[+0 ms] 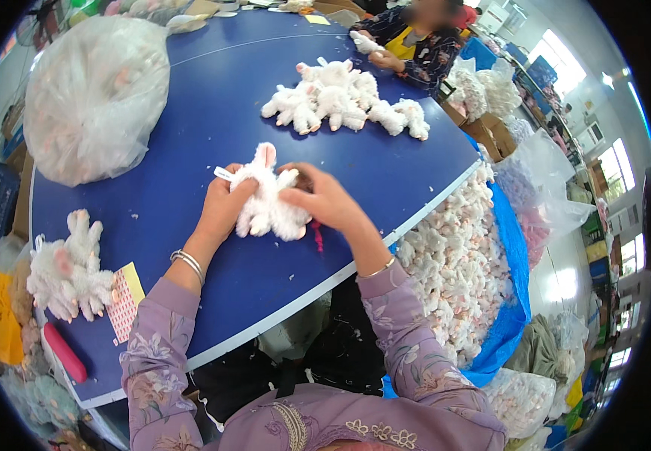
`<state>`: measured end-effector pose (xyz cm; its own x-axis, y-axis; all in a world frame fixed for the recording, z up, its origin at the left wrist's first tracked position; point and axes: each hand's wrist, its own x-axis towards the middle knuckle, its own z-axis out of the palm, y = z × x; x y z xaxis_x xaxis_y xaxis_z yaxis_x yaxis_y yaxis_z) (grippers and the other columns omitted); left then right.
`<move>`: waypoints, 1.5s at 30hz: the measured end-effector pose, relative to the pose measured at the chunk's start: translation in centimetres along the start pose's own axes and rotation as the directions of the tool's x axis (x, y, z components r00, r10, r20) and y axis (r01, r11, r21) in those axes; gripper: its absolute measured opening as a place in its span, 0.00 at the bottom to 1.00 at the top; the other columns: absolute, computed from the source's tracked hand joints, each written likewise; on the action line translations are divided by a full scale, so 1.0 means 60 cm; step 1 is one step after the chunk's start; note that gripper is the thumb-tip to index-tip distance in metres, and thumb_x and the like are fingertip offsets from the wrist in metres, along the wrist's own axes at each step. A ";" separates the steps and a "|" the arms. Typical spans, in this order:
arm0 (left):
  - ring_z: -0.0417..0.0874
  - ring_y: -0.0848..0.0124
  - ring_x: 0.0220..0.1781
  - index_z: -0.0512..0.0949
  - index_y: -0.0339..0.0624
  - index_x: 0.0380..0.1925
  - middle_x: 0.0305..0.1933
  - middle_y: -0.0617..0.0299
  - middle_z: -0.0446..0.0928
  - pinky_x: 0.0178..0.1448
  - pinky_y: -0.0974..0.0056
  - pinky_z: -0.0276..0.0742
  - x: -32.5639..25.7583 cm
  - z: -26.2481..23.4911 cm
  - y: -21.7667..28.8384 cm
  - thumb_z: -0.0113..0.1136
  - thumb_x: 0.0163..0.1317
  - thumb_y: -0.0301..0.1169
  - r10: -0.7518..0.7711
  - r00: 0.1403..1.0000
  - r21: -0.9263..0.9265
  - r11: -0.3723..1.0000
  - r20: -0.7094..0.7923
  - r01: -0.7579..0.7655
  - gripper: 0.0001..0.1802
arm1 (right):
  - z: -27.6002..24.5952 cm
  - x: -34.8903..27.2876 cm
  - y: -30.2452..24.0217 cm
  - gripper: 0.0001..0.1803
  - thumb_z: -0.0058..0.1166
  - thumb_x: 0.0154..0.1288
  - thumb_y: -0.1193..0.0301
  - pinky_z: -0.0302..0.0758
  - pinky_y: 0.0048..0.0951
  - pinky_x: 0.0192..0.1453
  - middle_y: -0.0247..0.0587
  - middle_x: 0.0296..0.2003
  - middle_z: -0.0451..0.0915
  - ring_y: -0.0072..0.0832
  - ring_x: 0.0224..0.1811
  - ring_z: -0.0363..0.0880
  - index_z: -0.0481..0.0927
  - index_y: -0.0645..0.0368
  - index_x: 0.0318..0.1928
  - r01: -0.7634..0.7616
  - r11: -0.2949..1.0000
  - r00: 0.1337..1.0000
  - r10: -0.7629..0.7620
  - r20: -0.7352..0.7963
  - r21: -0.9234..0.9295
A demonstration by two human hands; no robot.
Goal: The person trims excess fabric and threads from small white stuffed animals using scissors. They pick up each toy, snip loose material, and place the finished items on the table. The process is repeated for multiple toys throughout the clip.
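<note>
A white fluffy plush toy (271,203) with a pink-lined ear is held just above the blue table, between my two hands. My left hand (224,203) grips its left side, thumb on the fur, beside a small white tag (224,174). My right hand (330,200) is closed on the toy's right side, with the thumb pressed to the fur. Something dark brown (304,183) shows under my right fingers; I cannot make out what it is. A bright pink strand (318,236) hangs or lies just below that hand.
White plush toys lie in a far pile (333,94) and a left pile (70,267). Near the left are a sticker sheet (125,297) and a pink elongated object (64,352). A plastic bag (100,98) stands far left. Blue sheeting (517,263) holds many toys. A co-worker (423,45) sits opposite.
</note>
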<state>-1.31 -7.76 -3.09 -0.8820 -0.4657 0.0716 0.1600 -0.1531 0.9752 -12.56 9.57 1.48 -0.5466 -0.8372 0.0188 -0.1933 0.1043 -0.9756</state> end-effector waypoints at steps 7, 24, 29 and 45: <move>0.77 0.74 0.45 0.70 0.45 0.46 0.43 0.61 0.76 0.42 0.69 0.73 0.007 -0.005 0.007 0.43 0.71 0.47 -0.040 0.987 -0.305 0.948 0.159 0.088 0.18 | -0.056 -0.027 -0.035 0.17 0.52 0.67 0.65 0.77 0.27 0.38 0.40 0.39 0.80 0.24 0.35 0.78 0.75 0.65 0.50 0.115 0.993 0.967 -0.111 -0.231 0.004; 0.78 0.75 0.38 0.71 0.44 0.45 0.41 0.60 0.77 0.39 0.71 0.73 0.007 0.000 0.011 0.46 0.71 0.34 -0.104 0.982 -0.161 0.978 0.156 0.129 0.09 | -0.061 0.215 0.060 0.23 0.61 0.54 0.61 0.76 0.44 0.50 0.49 0.47 0.77 0.48 0.45 0.80 0.74 0.55 0.49 -0.271 0.580 0.845 -0.239 -0.479 -0.768; 0.77 0.73 0.47 0.67 0.43 0.55 0.49 0.58 0.75 0.44 0.70 0.74 -0.001 0.005 0.025 0.49 0.70 0.35 -0.100 0.990 -0.157 0.981 0.096 0.114 0.17 | -0.020 0.147 0.033 0.14 0.57 0.54 0.70 0.72 0.42 0.41 0.50 0.37 0.77 0.50 0.40 0.78 0.69 0.58 0.39 0.009 0.819 0.886 -0.273 -0.376 -0.574; 0.72 0.79 0.25 0.71 0.37 0.46 0.30 0.65 0.74 0.30 0.73 0.68 0.010 -0.003 -0.002 0.56 0.62 0.26 -0.026 0.999 -0.233 0.972 -0.023 0.020 0.13 | 0.018 0.051 0.011 0.21 0.68 0.54 0.60 0.64 0.20 0.27 0.30 0.24 0.73 0.15 0.24 0.66 0.74 0.64 0.34 0.147 0.975 0.876 -0.205 -0.436 -0.164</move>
<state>-1.79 -8.18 -3.20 -0.8757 -0.4811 0.0416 0.2412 -0.3611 0.9008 -13.48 6.51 0.65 -0.7944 -0.5210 0.3122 -0.4028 0.0671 -0.9128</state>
